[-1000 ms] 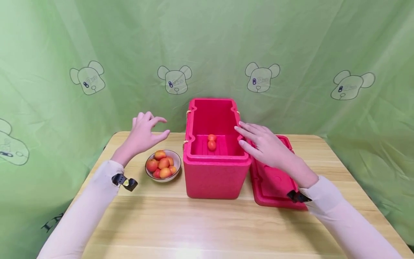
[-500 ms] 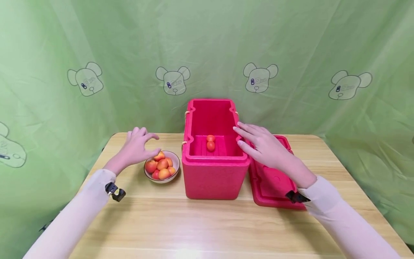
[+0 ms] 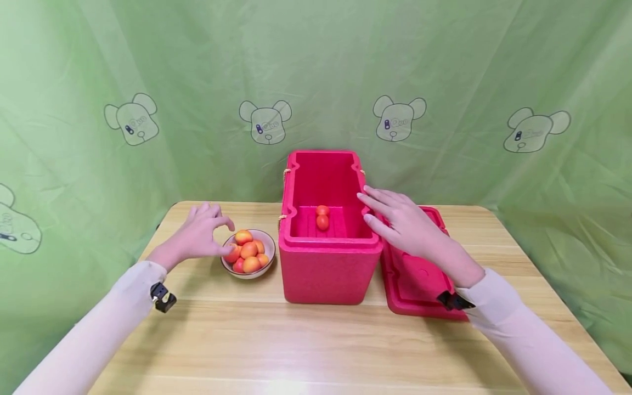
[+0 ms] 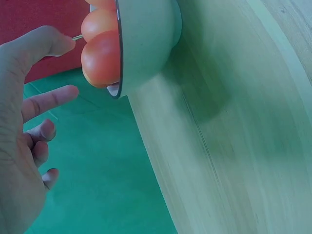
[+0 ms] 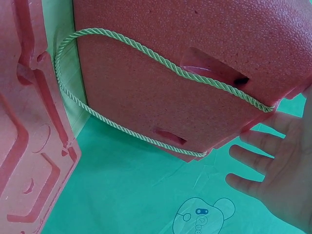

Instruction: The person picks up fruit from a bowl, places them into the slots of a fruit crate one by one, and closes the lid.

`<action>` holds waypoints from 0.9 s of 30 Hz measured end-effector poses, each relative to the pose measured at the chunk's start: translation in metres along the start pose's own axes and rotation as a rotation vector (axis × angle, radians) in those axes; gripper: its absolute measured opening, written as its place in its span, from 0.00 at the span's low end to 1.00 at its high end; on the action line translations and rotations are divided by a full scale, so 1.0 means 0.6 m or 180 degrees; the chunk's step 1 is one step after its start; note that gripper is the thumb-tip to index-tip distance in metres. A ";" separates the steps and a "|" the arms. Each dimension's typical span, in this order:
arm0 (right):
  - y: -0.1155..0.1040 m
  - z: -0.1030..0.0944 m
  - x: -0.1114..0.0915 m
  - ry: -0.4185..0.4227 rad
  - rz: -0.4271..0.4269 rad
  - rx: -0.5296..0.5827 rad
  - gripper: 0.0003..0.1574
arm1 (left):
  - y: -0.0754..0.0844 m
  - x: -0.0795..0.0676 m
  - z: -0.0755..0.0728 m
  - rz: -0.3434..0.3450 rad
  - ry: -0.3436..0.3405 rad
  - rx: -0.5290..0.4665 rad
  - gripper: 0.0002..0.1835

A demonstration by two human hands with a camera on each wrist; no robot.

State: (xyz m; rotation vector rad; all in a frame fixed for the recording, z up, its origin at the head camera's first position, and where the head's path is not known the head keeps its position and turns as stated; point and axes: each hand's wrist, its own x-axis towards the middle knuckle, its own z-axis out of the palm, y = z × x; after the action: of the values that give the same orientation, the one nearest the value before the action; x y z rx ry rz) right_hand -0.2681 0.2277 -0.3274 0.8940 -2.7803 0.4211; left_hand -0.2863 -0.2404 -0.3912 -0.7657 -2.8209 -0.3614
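My left hand [image 3: 199, 233] hovers at the left side of a bowl [image 3: 269, 258], thumb and forefinger spread apart and holding nothing. Heaped in the bowl are several small red-orange fruits [image 3: 249, 250] that look like tomatoes. The left wrist view shows the thumb and fingers close to one tomato [image 4: 101, 58] at the bowl's rim, with a gap between. My right hand [image 3: 407, 222] rests with extended fingers at the right rim of a tall red foam box [image 3: 331, 274], which stands uncovered. Two tomatoes [image 3: 322, 221] lie on the box's floor.
Flat on the table [image 3: 237, 340], right of the box, lies its red lid [image 3: 419, 285], partly under my right forearm. A rope handle [image 5: 131, 44] loops from the box's side. A green curtain [image 3: 326, 66] hangs close behind the box.
My left hand has come down and leftward from above the bowl to its left rim, thumb and forefinger still apart. The right hand, box and lid stay in place.
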 end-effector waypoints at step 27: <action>-0.002 -0.017 0.006 -0.0109 -0.0135 -0.0235 0.38 | 0.006 -0.003 0.017 -0.0032 -0.0329 -0.0001 0.23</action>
State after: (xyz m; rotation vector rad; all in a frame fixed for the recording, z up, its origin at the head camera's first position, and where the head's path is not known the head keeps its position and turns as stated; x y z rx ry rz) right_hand -0.2692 0.2281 -0.3163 0.9498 -2.7822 0.2971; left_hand -0.2844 -0.2354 -0.4005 -0.7925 -2.9215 -0.3333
